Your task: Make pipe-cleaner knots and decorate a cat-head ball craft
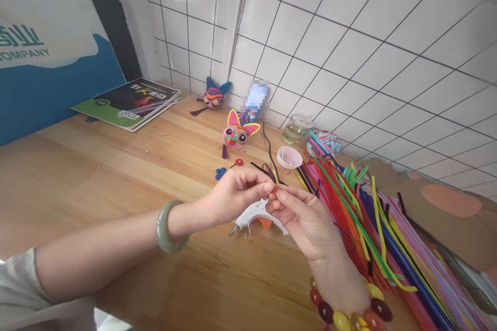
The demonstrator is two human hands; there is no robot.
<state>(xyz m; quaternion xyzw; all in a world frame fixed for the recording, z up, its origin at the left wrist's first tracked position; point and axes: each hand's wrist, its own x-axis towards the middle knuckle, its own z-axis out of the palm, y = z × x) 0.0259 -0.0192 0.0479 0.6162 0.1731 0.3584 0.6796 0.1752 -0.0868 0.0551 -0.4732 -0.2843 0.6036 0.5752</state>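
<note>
1. Together, our left hand (240, 194) and right hand (306, 217) meet at the fingertips above the desk (186, 282), both pinching a small red piece (274, 192) between them; our fingers cover most of it, so we can't fairly tell its shape.
2. Just below our joined hands lies a white glue gun (254, 210), its nozzle pointing left and toward us, its other end running under our right hand.
3. On our left wrist we wear a pale green bangle (161, 227), and on our right a bracelet of big yellow, red and brown beads (340, 320).
4. Just beyond our left hand we have a blue flower shape (221, 172) and, near it, a red disc (239, 162).
5. Farther past our hands sits a pink animal head (235, 137) with yellow-edged ears; behind it, to the left, is a blue-eared head (214, 96).
6. Beyond our right hand stand a pink bowl (289, 160) holding small clear bits and, behind that, a glass jar (295, 132).
7. To the right of our right hand spreads a thick heap of colourful fuzzy stems (349, 212), with brown cardboard (411, 194) beside it.
</note>
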